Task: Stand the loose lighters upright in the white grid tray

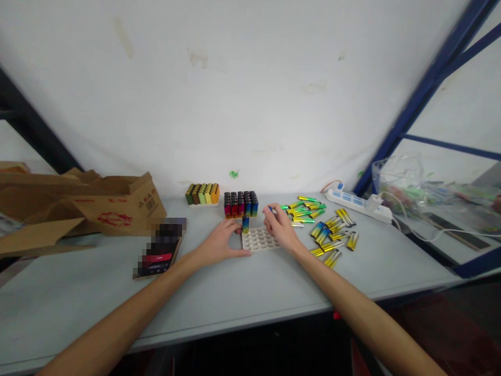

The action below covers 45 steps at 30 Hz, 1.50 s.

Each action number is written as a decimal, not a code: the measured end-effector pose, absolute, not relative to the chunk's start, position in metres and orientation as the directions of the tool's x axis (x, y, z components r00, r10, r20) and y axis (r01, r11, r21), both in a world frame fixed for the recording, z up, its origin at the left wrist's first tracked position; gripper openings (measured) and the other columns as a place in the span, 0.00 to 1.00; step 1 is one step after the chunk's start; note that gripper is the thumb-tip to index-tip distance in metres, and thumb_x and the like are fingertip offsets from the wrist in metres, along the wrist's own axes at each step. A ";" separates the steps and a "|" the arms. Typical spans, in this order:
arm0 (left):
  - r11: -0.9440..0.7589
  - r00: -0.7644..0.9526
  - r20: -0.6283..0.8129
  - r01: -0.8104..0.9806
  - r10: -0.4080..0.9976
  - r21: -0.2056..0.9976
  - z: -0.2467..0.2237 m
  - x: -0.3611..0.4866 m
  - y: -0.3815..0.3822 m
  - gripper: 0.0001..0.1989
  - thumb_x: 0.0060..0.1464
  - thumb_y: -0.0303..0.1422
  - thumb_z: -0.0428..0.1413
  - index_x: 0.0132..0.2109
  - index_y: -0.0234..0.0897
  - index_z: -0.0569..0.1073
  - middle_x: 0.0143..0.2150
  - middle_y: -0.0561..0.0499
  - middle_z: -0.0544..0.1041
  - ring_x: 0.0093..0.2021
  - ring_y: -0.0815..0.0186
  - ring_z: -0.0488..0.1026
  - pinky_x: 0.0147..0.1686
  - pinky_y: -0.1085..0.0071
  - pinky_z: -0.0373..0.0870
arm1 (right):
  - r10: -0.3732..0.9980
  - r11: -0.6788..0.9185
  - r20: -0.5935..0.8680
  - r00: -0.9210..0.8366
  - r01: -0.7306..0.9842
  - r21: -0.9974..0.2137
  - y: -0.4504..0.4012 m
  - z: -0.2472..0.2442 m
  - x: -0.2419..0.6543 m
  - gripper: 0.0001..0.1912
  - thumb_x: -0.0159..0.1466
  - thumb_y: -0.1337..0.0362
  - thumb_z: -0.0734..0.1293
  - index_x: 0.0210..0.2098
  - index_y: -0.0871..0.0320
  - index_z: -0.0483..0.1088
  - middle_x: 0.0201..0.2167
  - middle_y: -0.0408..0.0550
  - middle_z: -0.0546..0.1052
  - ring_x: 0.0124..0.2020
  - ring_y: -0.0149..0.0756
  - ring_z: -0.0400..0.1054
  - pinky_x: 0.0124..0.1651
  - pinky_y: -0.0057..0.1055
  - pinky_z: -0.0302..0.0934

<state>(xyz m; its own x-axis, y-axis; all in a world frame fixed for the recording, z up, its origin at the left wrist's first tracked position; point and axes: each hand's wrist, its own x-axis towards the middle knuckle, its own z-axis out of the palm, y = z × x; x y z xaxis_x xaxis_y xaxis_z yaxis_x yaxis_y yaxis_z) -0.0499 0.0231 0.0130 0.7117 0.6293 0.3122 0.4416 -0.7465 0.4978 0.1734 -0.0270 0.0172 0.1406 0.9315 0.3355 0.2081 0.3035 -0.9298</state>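
Note:
A white tray (260, 238) with rows of round holes lies on the table in front of me. My left hand (221, 241) braces its left end, thumb at the front corner and fingers at the back. One blue and yellow lighter (245, 224) stands upright in the tray's back left corner, beside my left fingertips. Over the tray's right part, my right hand (281, 227) is closed in a pinch. A bit of a blue lighter (270, 209) shows at its fingertips; the rest is hidden by the hand.
Behind the tray stand a block of pink, red and blue lighters (240, 204) and a tray of green-to-orange lighters (202, 194). Loose green and yellow lighters (307, 211) lie right, near a power strip (358, 203). A phone (160, 253) and cardboard box (117, 209) are left.

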 end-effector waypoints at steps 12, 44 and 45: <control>-0.760 0.716 0.345 0.398 0.608 0.513 0.008 -0.051 0.026 0.28 0.43 0.52 0.71 0.43 0.38 0.75 0.48 0.44 0.76 0.53 0.50 0.72 0.56 0.54 0.70 | 0.890 0.445 0.457 0.000 0.222 -0.867 -0.026 0.016 0.174 0.18 0.64 0.49 0.71 0.43 0.57 0.77 0.38 0.49 0.78 0.40 0.38 0.73 0.44 0.33 0.70; -0.748 0.713 0.312 0.441 0.628 0.496 0.010 -0.049 0.025 0.28 0.43 0.51 0.71 0.41 0.37 0.73 0.46 0.45 0.75 0.50 0.51 0.72 0.53 0.55 0.71 | 0.955 0.296 0.296 -0.001 -0.003 -0.955 -0.037 0.029 0.169 0.22 0.68 0.40 0.62 0.49 0.49 0.61 0.24 0.34 0.57 0.22 0.30 0.54 0.21 0.25 0.50; -0.748 0.714 0.313 0.438 0.626 0.498 0.010 -0.050 0.025 0.27 0.43 0.51 0.71 0.41 0.37 0.73 0.46 0.45 0.75 0.51 0.51 0.72 0.53 0.55 0.71 | 0.947 0.317 0.320 0.029 0.070 -0.946 -0.038 0.028 0.170 0.21 0.69 0.40 0.61 0.46 0.50 0.63 0.23 0.35 0.57 0.22 0.30 0.52 0.22 0.25 0.48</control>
<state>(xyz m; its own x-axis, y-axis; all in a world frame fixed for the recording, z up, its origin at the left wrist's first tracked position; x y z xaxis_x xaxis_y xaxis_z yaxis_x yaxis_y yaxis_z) -0.0495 0.0255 0.0100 0.7138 0.6263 0.3134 0.4379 -0.7484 0.4981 0.1697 -0.0377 0.0283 0.0288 0.9471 0.3195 0.0701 0.3169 -0.9459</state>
